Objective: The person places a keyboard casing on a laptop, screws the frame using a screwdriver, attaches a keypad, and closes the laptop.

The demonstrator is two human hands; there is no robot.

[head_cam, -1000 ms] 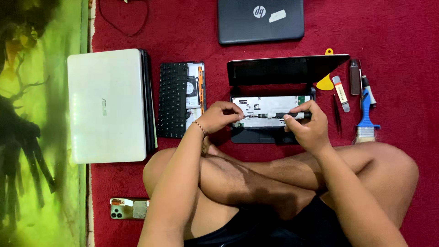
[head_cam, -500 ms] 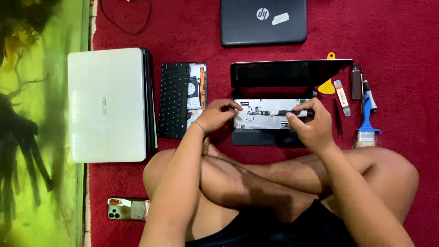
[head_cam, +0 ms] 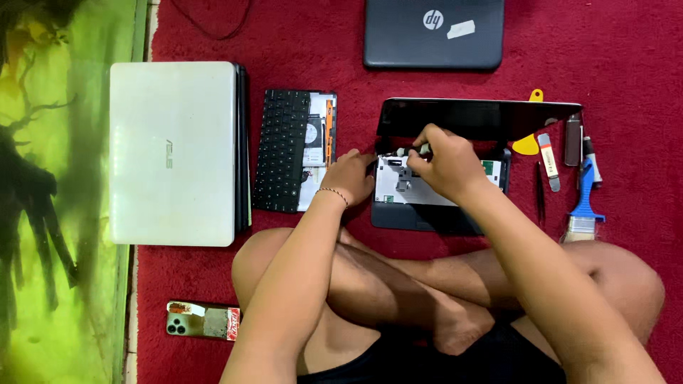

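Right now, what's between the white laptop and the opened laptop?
A detached black keyboard on its tray lies between the white laptop and the opened laptop, seen from the head camera.

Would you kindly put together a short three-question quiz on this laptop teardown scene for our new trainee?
1. True or false: the white laptop lies closed, to the left of the detached keyboard.
2. Which hand reaches over the opened laptop at its hinge edge? A) left hand B) right hand
3. Fill in: the blue-handled brush lies on the red ____.

Key:
1. True.
2. B; the left hand rests at the opened laptop's left edge.
3. Carpet.
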